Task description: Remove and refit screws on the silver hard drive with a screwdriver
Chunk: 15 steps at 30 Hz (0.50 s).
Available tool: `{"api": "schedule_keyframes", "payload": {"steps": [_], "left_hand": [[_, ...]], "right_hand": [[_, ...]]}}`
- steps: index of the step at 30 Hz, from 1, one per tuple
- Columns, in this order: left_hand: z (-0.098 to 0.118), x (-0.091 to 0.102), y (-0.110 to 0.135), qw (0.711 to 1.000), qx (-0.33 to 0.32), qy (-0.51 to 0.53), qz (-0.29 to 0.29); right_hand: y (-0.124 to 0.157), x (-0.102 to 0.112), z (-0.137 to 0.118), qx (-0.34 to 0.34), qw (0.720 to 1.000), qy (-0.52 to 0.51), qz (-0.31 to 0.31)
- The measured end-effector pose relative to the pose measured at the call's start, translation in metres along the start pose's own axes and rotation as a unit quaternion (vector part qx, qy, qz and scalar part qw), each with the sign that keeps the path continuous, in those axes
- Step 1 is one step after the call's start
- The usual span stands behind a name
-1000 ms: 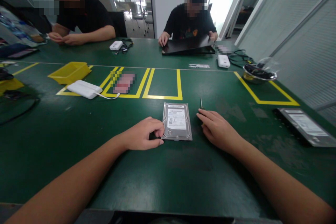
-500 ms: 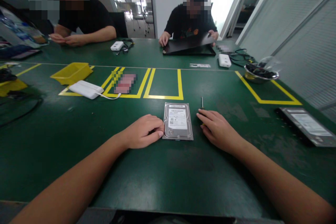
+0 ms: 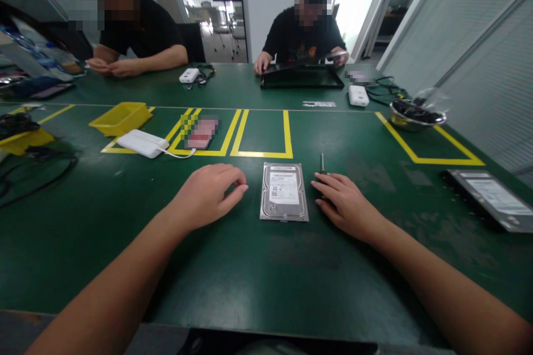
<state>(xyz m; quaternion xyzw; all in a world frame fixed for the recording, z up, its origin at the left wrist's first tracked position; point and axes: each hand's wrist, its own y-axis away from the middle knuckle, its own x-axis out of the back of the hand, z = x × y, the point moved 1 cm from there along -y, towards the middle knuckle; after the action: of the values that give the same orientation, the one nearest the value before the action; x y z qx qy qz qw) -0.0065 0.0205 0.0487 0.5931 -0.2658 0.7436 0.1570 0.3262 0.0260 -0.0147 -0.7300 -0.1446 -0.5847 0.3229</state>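
A hard disk drive (image 3: 283,193) with a white label lies flat on the green table in front of me, label up. To its left my left hand (image 3: 208,191) is raised a little and apart from the drive, thumb and curled fingers separated by a gap, nothing in them. My right hand (image 3: 346,205) rests on the table just right of the drive, its fingers over the handle of a screwdriver (image 3: 322,163). The thin metal shaft points away from me; most of the handle is hidden under the fingers.
Another hard disk drive (image 3: 493,194) lies at the right. Behind it stands a metal bowl (image 3: 418,123) of dark parts. A white power bank (image 3: 142,143), a phone (image 3: 202,134) and a yellow tray (image 3: 120,118) are at left. Across the table, one person holds a black panel (image 3: 300,65); another sits left.
My left hand has let go of the drive's left edge and moved left and slightly up. My right hand stays on the screwdriver. The view has shifted a little.
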Motion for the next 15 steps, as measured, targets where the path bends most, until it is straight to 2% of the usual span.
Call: {"api": "schedule_keyframes", "payload": {"steps": [5, 7, 12, 15], "left_hand": [[-0.024, 0.012, 0.019, 0.987, 0.111, -0.115, 0.026], [-0.039, 0.015, 0.029, 0.972, 0.173, -0.161, 0.010], [-0.081, 0.026, 0.056, 0.895, 0.364, -0.219, -0.134], [-0.110, 0.027, 0.070, 0.865, 0.443, -0.184, -0.147]], "right_hand": [[0.001, -0.001, 0.000, -0.001, 1.000, 0.000, -0.003], [0.001, -0.001, -0.001, 0.001, 1.000, 0.001, -0.002], [0.001, -0.001, -0.002, 0.000, 1.000, 0.013, -0.007], [0.001, -0.002, -0.001, 0.000, 1.000, 0.017, -0.009]]}}
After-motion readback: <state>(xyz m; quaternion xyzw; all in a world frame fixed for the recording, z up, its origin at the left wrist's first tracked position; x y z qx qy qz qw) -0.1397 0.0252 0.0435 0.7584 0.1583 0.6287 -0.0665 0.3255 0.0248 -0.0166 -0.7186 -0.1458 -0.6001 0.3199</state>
